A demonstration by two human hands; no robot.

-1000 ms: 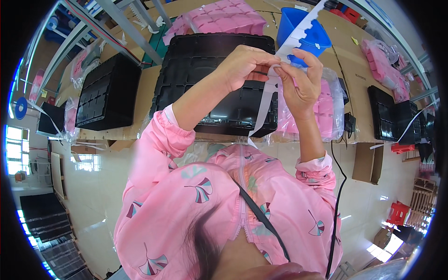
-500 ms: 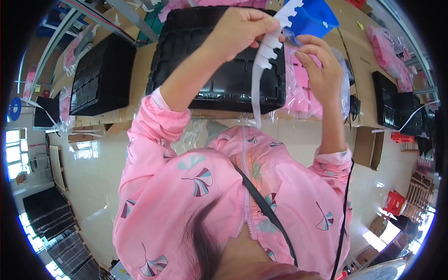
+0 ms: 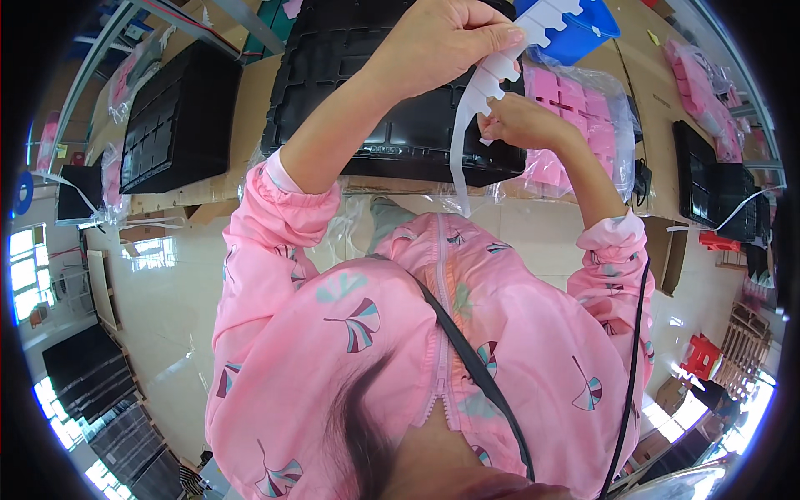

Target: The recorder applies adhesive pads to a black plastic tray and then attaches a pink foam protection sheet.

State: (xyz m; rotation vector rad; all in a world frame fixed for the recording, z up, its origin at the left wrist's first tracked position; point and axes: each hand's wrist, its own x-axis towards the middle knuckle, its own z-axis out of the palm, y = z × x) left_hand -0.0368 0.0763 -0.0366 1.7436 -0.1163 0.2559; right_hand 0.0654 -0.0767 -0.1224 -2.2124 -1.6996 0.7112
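Head view: left hand (image 3: 443, 40) pinches a thin white notched strip (image 3: 485, 87).
Right hand (image 3: 525, 122): fingers curled, I can't tell their hold.

The black crate (image 3: 323, 62) and white strip (image 3: 478, 96) are cut off at the top.

Strip (image 3: 477, 98) over crate (image 3: 408, 129), bin (image 3: 571, 46) behind

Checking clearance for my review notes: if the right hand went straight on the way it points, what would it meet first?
Probably the white strip, hanging just left of the right hand, though depth is unclear.
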